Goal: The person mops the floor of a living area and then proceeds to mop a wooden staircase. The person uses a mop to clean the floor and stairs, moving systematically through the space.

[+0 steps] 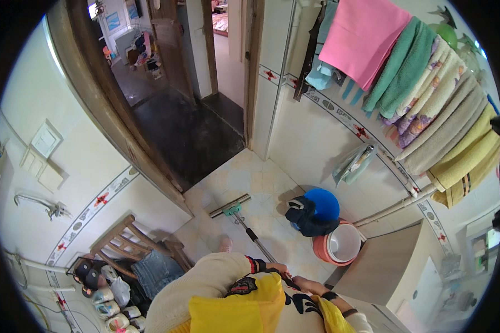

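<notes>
A mop (255, 241) with a metal pole, a black sleeve on it and a wide head reaches from my body to the tiled floor. Its head, with a green clamp (232, 209), lies flat on the pale tiles left of a blue bucket. My left hand (280, 268) is closed around the upper part of the pole. Close beside it, nearer my body, my right hand (306, 284) also grips the pole; a dark band circles that wrist. My cream sleeve and a yellow garment partly hide the pole's top end.
Dark clothing hangs over the blue bucket (327, 202), beside red and white nested buckets (344, 245). A cabinet (385, 258) stands at right. Jeans lie on a wooden chair (121, 247) near shoes (108, 309). Towels (400, 70) hang above; a doorway opens onto dark floor (187, 133).
</notes>
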The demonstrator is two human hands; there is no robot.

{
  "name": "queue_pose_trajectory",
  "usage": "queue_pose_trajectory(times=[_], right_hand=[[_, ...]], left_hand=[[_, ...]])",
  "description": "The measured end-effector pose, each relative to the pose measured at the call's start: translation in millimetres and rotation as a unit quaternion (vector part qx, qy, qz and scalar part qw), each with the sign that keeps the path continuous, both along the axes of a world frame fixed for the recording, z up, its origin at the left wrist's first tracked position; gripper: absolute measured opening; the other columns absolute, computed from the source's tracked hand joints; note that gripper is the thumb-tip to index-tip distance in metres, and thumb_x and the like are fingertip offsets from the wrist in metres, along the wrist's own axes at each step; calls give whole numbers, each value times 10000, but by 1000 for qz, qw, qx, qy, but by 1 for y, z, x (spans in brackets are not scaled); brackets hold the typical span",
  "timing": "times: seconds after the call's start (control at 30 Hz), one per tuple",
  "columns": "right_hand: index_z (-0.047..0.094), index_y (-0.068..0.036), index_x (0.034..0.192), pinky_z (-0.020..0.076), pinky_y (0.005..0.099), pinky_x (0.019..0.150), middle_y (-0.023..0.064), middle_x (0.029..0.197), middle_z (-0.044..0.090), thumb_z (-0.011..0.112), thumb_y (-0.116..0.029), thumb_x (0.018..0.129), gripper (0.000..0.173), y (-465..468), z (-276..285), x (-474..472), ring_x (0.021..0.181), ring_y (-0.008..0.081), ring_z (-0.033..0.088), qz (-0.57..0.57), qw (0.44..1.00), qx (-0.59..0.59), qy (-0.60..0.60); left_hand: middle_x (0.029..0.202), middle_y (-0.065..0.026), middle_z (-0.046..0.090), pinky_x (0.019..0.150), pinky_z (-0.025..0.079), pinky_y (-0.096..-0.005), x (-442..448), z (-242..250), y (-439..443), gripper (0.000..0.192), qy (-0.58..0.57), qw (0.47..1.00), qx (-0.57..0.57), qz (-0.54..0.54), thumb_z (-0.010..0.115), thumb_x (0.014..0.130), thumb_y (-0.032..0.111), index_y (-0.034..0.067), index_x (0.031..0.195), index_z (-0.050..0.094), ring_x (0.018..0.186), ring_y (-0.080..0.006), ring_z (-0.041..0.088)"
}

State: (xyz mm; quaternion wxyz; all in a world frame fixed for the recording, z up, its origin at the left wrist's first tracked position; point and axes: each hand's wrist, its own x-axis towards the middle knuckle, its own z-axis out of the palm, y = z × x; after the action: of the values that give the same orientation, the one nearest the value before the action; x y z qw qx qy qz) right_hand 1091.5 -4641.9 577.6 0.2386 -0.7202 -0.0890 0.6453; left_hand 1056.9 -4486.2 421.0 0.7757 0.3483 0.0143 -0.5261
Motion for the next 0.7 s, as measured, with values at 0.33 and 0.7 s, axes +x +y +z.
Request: queue_pose_trajectory(times=[0.33,0.7], right_hand=[[479,-49,773,354,242,379,22,520,475,552,-130,754,111,167,-5,60,416,129,454,-25,989,101,105],[527,-9,689,360,293,382,62,528,518,551,-210,764,216,79,-56,45,418,156,464,49,999,9,-7]], left_hand=[[642,-87,577,539,447,-292,45,8,145,131,129,960,126,215,554,713,103,22,805,599,588,-188,558],[679,-103,590,537,447,-294,12,-43,53,122,-183,933,129,283,567,715,123,24,781,592,627,-196,563]])
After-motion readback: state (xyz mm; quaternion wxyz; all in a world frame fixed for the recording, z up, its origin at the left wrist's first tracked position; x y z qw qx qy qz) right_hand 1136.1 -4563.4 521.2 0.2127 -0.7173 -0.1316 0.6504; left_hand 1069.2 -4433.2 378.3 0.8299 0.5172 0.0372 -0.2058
